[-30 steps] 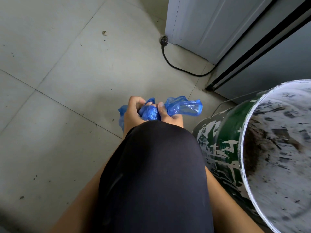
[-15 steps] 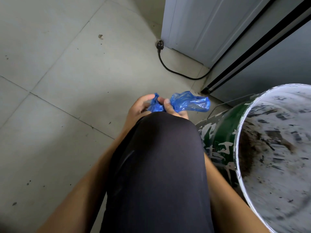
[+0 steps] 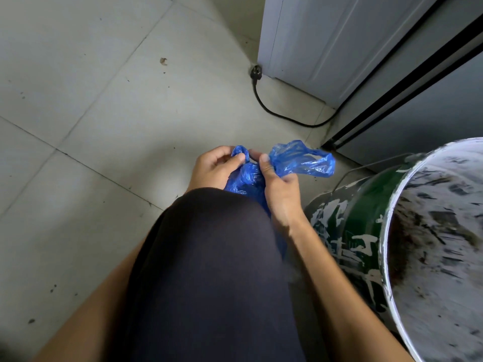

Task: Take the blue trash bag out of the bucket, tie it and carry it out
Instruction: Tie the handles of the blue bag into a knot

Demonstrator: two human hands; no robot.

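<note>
Hands rose clear of knee; both grips clamp blue bag over grey tiled floor.

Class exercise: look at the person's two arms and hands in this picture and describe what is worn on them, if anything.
Both forearms are bare up to the frame edge, with no sleeve in view. The left hand and right hand wear no gloves, and no ring, watch or bracelet can be seen. Nails are short and unpainted. A dark garment covers the knee between the arms.
</note>
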